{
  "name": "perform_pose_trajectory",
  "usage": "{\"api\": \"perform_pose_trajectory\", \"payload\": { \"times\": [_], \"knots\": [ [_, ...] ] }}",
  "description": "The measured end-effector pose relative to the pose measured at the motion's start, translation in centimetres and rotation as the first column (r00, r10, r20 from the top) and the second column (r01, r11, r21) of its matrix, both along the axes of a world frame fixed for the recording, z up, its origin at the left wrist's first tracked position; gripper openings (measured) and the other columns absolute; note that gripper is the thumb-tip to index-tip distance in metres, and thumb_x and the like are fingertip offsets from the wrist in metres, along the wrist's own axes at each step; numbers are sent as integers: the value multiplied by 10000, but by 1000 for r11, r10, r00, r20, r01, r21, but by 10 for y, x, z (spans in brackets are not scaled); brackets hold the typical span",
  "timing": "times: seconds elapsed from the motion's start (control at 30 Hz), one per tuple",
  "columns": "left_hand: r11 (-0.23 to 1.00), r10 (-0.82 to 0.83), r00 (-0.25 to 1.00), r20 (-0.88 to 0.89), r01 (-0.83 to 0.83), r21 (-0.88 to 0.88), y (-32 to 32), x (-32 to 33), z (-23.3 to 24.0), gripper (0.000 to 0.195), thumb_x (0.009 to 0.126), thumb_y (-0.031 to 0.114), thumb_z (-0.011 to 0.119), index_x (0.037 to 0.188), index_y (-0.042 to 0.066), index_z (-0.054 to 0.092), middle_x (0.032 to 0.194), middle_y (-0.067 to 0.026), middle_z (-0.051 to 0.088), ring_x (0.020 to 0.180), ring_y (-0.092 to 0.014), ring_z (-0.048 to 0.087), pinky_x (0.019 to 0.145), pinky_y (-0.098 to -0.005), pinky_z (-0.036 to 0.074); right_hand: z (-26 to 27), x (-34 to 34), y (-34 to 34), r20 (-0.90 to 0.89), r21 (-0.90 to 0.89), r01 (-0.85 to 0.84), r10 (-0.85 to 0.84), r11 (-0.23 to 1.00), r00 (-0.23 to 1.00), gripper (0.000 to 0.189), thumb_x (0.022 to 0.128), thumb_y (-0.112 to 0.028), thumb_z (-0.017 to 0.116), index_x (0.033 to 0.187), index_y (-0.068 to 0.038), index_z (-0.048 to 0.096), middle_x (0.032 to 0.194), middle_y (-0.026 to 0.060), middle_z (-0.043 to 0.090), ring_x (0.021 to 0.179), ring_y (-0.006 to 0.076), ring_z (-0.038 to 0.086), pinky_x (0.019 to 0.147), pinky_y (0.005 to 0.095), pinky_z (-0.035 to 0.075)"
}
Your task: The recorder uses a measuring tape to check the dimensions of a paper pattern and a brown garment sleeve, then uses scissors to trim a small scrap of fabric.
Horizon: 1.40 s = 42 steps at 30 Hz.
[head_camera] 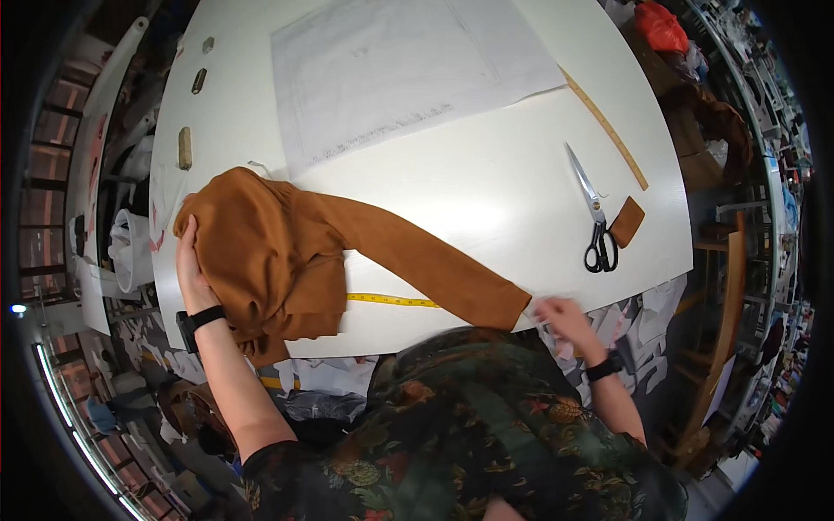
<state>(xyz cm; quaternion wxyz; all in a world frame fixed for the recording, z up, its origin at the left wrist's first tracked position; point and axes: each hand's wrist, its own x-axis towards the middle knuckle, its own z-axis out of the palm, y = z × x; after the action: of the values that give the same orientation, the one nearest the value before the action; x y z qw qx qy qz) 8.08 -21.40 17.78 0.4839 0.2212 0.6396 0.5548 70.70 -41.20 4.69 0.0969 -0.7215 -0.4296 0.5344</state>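
A rust-brown garment (260, 254) lies bunched on the left of the white table (495, 169), one long sleeve stretching right to the near edge. My left hand (193, 267) grips the bundle's left side, thumb on top and the fingers mostly hidden beneath the cloth. Just beyond the sleeve's cuff is my right hand (561, 319), blurred, fingers bent; whether it touches the cuff or holds anything is unclear. A yellow tape measure (394, 300) runs under the garment and sleeve. Black-handled fabric shears (596, 215) lie at the right beside a small brown cloth piece (628, 223).
A large marked paper sheet (410, 71) covers the table's far part, with a long curved ruler (606, 124) at its right. Several small blocks, one of them worn (185, 148), lie along the left side. White scraps (326, 378) litter the floor near the table.
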Motion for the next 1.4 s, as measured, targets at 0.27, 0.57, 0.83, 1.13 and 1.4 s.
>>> {"api": "perform_pose_trajectory", "payload": {
  "times": [0.27, 0.57, 0.83, 1.13, 1.4],
  "knots": [
    [991, 83, 985, 149, -98, 95, -27, -41, 4, 397, 994, 217, 619, 1336, 18, 582, 1261, -140, 683, 1131, -274, 680, 950, -402, 580, 13, -46, 43, -353, 343, 600, -492, 723, 796, 391, 1034, -442, 604, 876, -90, 666, 676, -82, 529, 572, 44, 471, 512, 238, 377],
    [993, 114, 973, 201, -107, -44, -62, -88, -92, 396, 1019, 268, 543, 1320, 18, 604, 1314, -94, 660, 1157, -242, 644, 1004, -362, 513, -43, 93, 101, -158, 609, 469, -482, 639, 862, 350, 1078, -335, 558, 1048, -15, 698, 929, 15, 703, 858, 83, 609, 794, 233, 482],
    [989, 44, 955, -292, -83, -123, -83, -84, -118, 270, 909, 9, 530, 1137, -5, 674, 1021, -66, 698, 960, -202, 659, 891, -328, 513, -62, 65, 113, 425, 553, 12, -294, 833, 856, 367, 1007, -349, 642, 1074, 11, 663, 874, 200, 689, 771, 306, 656, 731, 391, 511],
    [714, -339, -3, -941, 651, -259, 2, 137, -38, 501, 876, 54, 651, 1371, 55, 570, 1378, -212, 583, 1290, -405, 532, 1092, -451, 441, -68, 60, 128, 334, 518, 145, -355, 843, 873, 349, 998, -313, 637, 1052, 31, 645, 902, 227, 689, 856, 368, 668, 799, 397, 517],
    [441, -564, -418, -712, 577, -687, -43, 172, -143, 962, 822, 591, 742, 1606, 217, 330, 1672, -141, 242, 1547, -354, 200, 1220, -667, 128, -56, 58, 133, 352, 504, 146, -357, 851, 865, 287, 1001, -279, 621, 1030, 6, 635, 955, 227, 699, 923, 419, 671, 809, 437, 517]
  ]
}}
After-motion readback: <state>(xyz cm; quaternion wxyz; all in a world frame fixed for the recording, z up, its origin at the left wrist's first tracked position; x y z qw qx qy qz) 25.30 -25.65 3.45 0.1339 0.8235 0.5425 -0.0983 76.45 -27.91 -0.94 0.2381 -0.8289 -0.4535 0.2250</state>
